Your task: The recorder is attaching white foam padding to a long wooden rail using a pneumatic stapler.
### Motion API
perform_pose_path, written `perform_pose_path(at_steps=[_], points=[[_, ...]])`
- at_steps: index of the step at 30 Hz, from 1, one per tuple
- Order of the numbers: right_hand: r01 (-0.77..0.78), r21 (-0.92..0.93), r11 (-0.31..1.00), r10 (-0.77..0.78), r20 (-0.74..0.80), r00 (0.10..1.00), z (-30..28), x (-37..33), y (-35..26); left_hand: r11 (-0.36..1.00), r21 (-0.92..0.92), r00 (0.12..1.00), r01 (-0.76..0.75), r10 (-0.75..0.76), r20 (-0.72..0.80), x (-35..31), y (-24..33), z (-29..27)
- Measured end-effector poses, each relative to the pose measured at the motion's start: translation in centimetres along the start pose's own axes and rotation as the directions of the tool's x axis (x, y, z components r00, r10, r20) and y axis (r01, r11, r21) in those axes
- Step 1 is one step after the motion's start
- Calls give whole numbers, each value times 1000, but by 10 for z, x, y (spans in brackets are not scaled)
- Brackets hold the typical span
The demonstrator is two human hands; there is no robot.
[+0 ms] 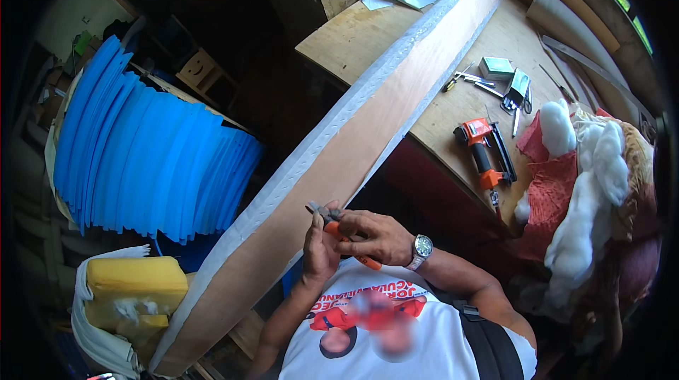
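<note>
My right hand [375,235], with a metal-band watch [422,247] on its wrist, is closed around orange-handled pliers [366,261]. My left hand [320,249] is up against the dark head of the pliers, its fingers bent together there; what they pinch, if anything, is too small to make out. Both hands are close to my chest, over the near edge of a long narrow plywood panel [339,160]. Whitish fabric [311,118] is folded over the panel's long edge, with a row of small marks along it. The panel slopes from lower left up onto the table.
The wooden table [346,44] carries an orange and black staple gun [484,153], a small green box [496,68], scissors [527,100] and a screwdriver [453,83]. White stuffing [576,217] and red cloth [552,189] lie at right. Blue sheets [148,160] and yellow foam [134,284] are at left.
</note>
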State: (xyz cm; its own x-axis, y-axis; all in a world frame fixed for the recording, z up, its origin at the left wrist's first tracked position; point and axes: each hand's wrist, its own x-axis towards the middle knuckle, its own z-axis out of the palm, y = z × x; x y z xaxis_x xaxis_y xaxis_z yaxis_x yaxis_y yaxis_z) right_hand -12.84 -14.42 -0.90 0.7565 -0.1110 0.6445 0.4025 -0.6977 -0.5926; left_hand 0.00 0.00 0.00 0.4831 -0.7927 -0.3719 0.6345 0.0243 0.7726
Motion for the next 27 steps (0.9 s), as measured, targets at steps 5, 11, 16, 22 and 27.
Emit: perform_pose_path(at_steps=[5,11,16,22,27], points=[[-79,-12,997,80,129,988,33,58,-36,977,52,978,-205,207,-38,-2,15,-54],[-751,609,255,736,382,559,371,85,-197,806,432,906,-405,419,67,-210,129,-362],[-709,354,611,604,371,706,447,140,-225,709,476,853,-520,460,246,-213,175,-438],[-810,266,523,735,340,586,410,136,-219,346,691,756,-634,464,461,-182,176,-411],[-531,-315,787,508,-158,847,377,111,-175,-61,838,659,-543,588,469,-173,220,-392]])
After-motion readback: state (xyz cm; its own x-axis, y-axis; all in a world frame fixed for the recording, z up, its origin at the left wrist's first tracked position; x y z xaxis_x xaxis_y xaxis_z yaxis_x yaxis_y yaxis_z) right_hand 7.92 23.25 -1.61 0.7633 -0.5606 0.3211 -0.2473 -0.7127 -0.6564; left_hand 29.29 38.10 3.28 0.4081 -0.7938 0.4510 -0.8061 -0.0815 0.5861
